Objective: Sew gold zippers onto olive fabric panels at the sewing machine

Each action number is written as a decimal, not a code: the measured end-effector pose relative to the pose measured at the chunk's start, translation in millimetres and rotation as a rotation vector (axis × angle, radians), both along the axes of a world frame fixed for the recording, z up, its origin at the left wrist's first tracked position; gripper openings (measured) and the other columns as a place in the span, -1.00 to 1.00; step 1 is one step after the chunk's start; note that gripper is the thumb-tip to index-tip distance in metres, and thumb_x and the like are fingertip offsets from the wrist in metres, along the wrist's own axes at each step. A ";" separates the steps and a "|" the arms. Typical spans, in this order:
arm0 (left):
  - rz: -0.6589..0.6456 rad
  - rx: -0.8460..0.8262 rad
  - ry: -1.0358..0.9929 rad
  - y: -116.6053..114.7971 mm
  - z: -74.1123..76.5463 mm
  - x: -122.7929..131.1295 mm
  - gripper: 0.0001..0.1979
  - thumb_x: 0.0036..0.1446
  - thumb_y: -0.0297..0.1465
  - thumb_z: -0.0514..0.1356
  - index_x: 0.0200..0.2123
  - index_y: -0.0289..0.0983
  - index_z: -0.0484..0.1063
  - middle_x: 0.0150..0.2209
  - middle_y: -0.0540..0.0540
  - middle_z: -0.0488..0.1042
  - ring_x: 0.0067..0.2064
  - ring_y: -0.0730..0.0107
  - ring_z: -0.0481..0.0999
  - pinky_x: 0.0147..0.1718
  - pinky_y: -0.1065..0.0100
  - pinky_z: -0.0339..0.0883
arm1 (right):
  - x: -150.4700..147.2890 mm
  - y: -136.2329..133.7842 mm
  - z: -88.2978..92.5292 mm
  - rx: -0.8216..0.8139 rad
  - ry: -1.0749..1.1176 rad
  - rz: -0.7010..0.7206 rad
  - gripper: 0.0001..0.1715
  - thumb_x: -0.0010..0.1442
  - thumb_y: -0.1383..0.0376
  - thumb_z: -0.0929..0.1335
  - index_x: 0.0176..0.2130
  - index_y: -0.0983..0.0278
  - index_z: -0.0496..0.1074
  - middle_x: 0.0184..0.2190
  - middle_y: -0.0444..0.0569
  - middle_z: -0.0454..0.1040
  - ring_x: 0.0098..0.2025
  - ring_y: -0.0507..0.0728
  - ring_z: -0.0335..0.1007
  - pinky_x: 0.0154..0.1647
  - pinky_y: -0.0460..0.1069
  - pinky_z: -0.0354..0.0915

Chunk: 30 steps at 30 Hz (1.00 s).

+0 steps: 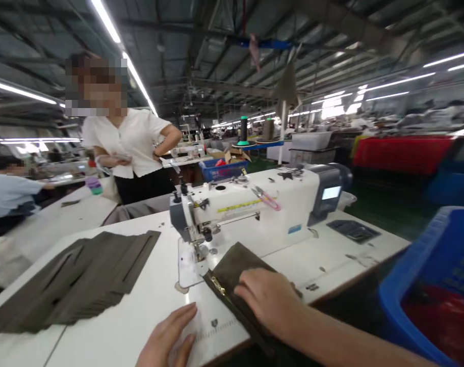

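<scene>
A dark olive fabric piece (237,260) with a gold zipper pull (218,286) lies on the white sewing table, its corner by the needle area of the sewing machine (247,204). My right hand (268,300) rests on this piece with curled fingers, gripping it; its fingertips are partly hidden. Over the bare tabletop to the left, my left hand (171,336) has its fingers apart and holds nothing. A spread stack of olive fabric pieces (98,270) with slits lies farther left.
Pink-handled thread snips (268,199) lie on the machine's arm. A blue plastic basket (427,300) stands at the right, beside the table edge. A person in a white shirt (132,142) stands beyond the table; another person (10,193) sits far left. Thread cones (244,131) stand behind the machine.
</scene>
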<state>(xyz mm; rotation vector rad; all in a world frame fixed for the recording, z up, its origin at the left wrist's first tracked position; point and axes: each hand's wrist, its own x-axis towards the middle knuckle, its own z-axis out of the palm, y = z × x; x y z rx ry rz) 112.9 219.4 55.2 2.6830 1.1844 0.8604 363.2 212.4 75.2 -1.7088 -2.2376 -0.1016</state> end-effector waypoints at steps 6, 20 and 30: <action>0.113 -0.091 -0.061 -3.7 -7.6 -14.0 -0.79 0.19 -0.34 0.04 -0.18 -0.16 0.44 -0.18 -0.11 0.46 -0.18 0.25 0.47 -0.20 0.27 0.41 | 24.2 49.1 -15.1 -0.042 0.120 -0.201 -0.81 0.02 0.26 0.40 -0.40 0.33 0.33 -0.42 0.05 0.41 -0.33 0.22 0.36 -0.31 0.04 0.25; -0.652 0.206 0.359 79.5 34.1 81.2 -0.87 0.17 -0.47 0.12 -0.39 -0.21 0.44 -0.35 -0.01 0.44 -0.19 0.34 0.36 -0.09 0.24 0.15 | 31.0 53.6 -31.5 -0.018 0.325 -0.087 -0.79 -0.05 0.38 0.40 -0.36 0.26 0.30 -0.33 -0.02 0.35 -0.21 0.18 0.28 -0.16 0.04 0.23; -0.773 0.357 0.417 65.0 31.1 73.2 -0.80 0.24 -0.53 -0.04 -0.21 -0.31 0.36 -0.27 -0.15 0.41 -0.24 0.34 0.38 -0.28 0.38 0.30 | 83.9 -10.1 -44.1 -0.018 0.507 -0.263 -0.84 0.09 0.23 0.28 -0.48 0.24 0.32 -0.45 -0.03 0.31 -0.33 0.17 0.25 -0.27 0.07 0.20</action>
